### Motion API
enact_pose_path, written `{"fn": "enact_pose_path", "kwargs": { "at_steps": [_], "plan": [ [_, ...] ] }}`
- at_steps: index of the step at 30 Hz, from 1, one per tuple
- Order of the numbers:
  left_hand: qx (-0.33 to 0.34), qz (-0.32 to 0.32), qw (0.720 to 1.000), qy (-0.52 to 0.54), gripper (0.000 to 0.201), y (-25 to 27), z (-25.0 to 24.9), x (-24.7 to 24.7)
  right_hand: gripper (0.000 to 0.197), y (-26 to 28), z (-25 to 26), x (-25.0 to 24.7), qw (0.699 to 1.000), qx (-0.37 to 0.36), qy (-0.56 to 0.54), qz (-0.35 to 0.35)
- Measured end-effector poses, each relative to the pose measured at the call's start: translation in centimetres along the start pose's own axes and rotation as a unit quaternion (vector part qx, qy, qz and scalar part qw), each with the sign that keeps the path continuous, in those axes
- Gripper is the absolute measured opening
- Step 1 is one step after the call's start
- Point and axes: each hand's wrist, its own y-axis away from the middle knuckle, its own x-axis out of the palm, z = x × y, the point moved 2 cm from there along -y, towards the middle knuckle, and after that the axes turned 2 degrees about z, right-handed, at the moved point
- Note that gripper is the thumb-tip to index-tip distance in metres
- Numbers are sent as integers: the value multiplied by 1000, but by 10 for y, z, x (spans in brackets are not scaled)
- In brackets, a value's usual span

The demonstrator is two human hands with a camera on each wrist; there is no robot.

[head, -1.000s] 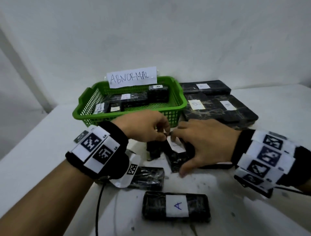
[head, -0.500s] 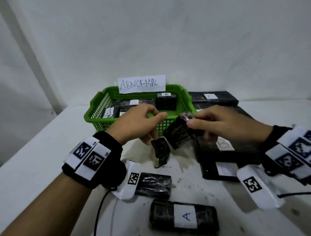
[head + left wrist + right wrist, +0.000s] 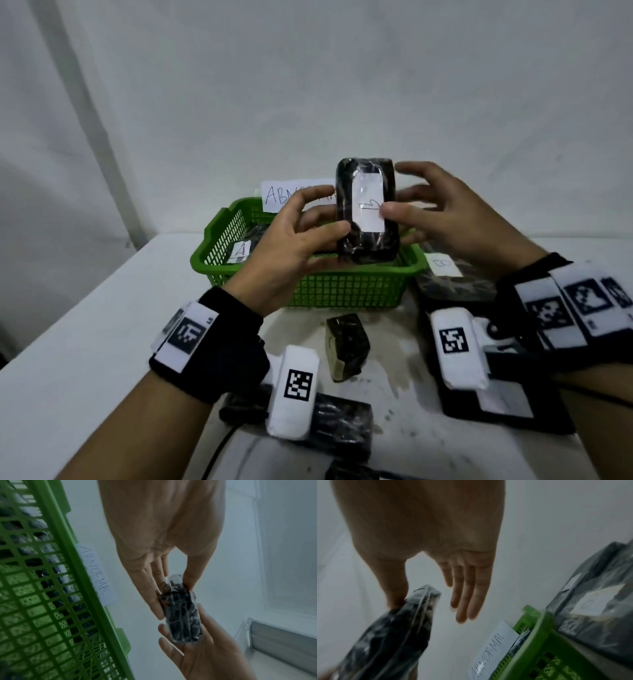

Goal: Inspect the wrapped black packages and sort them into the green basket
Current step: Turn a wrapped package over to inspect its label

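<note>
A black wrapped package (image 3: 366,212) with a white label stands upright in the air above the green basket (image 3: 342,287), label facing me. My left hand (image 3: 329,212) pinches its left edge between thumb and fingers, as the left wrist view shows at the package (image 3: 180,608). My right hand (image 3: 411,195) rests its thumb on the label; its fingers (image 3: 464,601) are straight and spread, clear of the package (image 3: 393,635). The basket (image 3: 51,588) (image 3: 539,642) holds several black packages, one labelled A (image 3: 241,250).
An "ABNORMAL" paper sign (image 3: 284,197) stands at the basket's back rim. A small black package (image 3: 347,346) stands on the white table in front of the basket. Another package (image 3: 342,425) lies near my left wrist. Flat black packages (image 3: 455,284) are stacked at the right.
The package went from table height up over the basket and now stands upright with its label toward me. My left hand took hold of it and my right fingers spread off it.
</note>
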Motion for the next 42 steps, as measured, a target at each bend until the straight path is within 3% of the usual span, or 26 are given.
{"fn": "enact_pose_path", "kwargs": {
  "at_steps": [4,9,13,20,24,28,31,34,37,42],
  "plan": [
    [8,-6,1000,-14,49,-18,3,-13,39,-26,0,19,994,0,-108,17],
    [31,26,998,-44,48,-40,-10,-17,27,-38,-4,26,990,-53,-114,-67],
    [68,6,995,-76,41,-38,-13,-13,30,-34,-3,22,989,-71,-93,-88],
    [77,-29,990,-117,38,-38,-6,0,25,-27,-3,20,989,-71,-23,-130],
    [99,-40,988,-116,36,-37,-9,1,33,-24,0,16,989,-47,-77,-117],
    [98,-25,991,-90,26,-37,-12,-1,36,-20,5,14,981,-67,-79,-167],
    [121,-29,985,-116,32,-36,-12,-2,38,-21,7,15,985,-54,-97,-134],
    [134,-17,981,-140,34,-36,-9,2,53,-20,5,18,992,-8,-104,-76],
    [122,13,983,-134,29,-35,-5,7,56,-20,1,19,992,-1,-91,-92],
    [100,4,984,-147,30,-38,2,8,48,-21,-1,18,983,-16,-128,-128]
  ]
}}
